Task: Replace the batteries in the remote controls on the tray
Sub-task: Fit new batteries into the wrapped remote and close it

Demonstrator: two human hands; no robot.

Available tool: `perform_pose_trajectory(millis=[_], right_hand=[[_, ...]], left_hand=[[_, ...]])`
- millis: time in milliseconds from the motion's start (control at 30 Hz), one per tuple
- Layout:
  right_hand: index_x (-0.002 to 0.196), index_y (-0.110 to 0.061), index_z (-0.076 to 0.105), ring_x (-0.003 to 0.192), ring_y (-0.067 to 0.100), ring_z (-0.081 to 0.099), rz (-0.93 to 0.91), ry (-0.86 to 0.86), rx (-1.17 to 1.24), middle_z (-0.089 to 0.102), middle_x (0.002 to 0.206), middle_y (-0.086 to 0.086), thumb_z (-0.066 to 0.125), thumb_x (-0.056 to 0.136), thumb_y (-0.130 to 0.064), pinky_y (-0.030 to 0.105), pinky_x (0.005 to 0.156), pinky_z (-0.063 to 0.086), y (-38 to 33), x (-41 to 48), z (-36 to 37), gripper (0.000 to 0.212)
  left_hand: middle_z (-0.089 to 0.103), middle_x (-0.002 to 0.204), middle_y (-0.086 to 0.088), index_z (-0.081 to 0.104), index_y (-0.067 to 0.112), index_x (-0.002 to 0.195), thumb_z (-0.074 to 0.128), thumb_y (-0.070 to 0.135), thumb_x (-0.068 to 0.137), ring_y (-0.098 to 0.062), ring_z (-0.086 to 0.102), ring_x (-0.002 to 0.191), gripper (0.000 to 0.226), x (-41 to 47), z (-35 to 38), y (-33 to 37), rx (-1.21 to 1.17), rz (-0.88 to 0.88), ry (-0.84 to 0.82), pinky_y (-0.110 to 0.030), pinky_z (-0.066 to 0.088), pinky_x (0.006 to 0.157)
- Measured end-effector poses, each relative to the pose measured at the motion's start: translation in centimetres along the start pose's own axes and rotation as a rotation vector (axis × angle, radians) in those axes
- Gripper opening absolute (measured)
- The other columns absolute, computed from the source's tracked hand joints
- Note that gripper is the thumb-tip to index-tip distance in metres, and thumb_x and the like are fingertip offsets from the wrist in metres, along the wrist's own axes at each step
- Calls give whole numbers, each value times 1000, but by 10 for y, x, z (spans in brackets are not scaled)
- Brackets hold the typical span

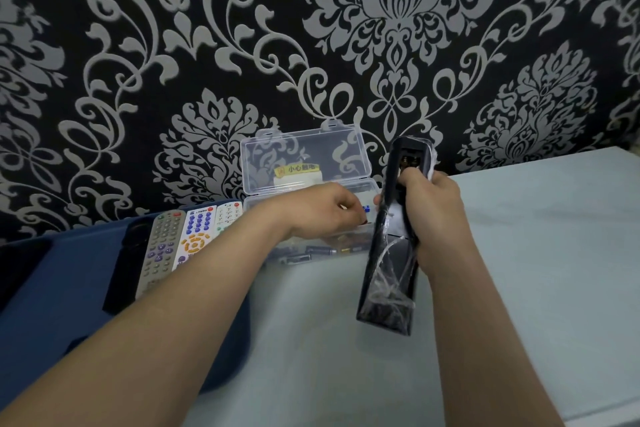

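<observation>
Evidently the right hand grips a black remote upright, its battery bay exposed, just right of the clear box, so the left hand, fingers pinched inside that box, can fetch a battery; other remotes wait left of it.

Yellow label inside the raised lid of the clear plastic box: Chinese characters "小心触电" beside a small round symbol. Markings on the keys of the remote controls on the tray are too small to read.
</observation>
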State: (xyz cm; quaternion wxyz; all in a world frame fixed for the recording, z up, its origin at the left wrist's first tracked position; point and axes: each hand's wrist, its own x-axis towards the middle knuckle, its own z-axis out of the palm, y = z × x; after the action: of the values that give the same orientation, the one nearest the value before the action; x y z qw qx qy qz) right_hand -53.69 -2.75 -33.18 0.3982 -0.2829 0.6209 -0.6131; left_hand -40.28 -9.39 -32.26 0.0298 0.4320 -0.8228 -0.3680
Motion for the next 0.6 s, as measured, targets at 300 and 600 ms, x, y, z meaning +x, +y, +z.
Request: perform_pose_trajectory(millis=[300, 600], right_hand=[[85, -19, 56, 81, 36, 67, -93, 65, -126, 70, 84, 10, 48, 68, -43, 55, 79, 56, 5, 3, 9, 30], [91, -13, 55, 73, 18, 54, -198, 97, -285, 57, 79, 0, 51, 90, -27, 33, 69, 39, -1, -3, 8, 15]], left_hand=[[69, 97, 5, 69, 16, 106, 44, 24, 103, -3, 57, 80, 26, 4, 4, 9, 38, -68, -87, -22, 44, 78], [73, 89, 2, 74, 18, 104, 66, 22, 90, -6, 64, 83, 16, -20, 1, -1, -64, 54, 148, -26, 55, 81]])
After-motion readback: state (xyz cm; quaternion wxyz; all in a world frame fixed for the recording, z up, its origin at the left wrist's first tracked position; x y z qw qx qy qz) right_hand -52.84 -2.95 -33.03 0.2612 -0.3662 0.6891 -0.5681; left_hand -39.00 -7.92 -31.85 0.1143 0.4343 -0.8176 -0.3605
